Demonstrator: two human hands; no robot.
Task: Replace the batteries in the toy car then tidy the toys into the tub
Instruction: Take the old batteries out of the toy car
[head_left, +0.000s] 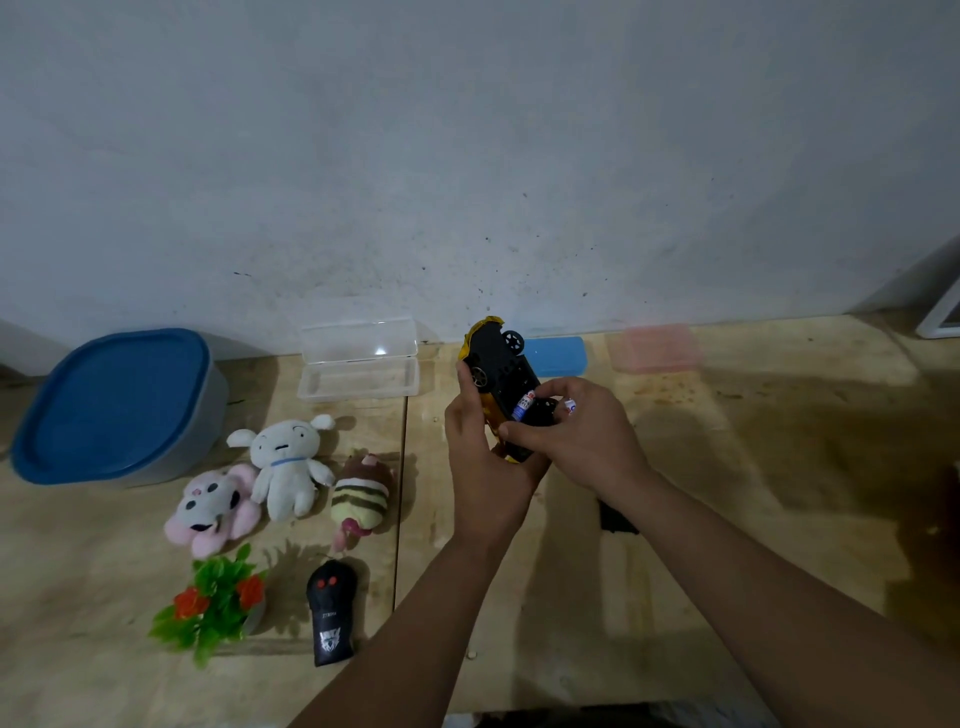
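A yellow toy car (497, 370) is held upside down above the table, its black underside facing me. My left hand (480, 457) grips it from below and the left side. My right hand (576, 431) pinches a white battery (524, 405) at the car's open battery bay; a second battery end (569, 406) shows by my fingers. A grey tub with a blue lid (111, 405) stands shut at the far left. Beside it lie a white plush (288, 462), a pink plush (213, 506), a striped plush (361, 499), a plastic plant (215, 603) and a black remote (331, 608).
A clear open plastic case (358, 364) lies by the wall. A blue box (558, 356) and a pink box (657, 348) sit behind the car. A small black cover piece (615, 519) lies on the wooden table (753, 467) under my right forearm. A white frame (940, 317) leans at the right edge.
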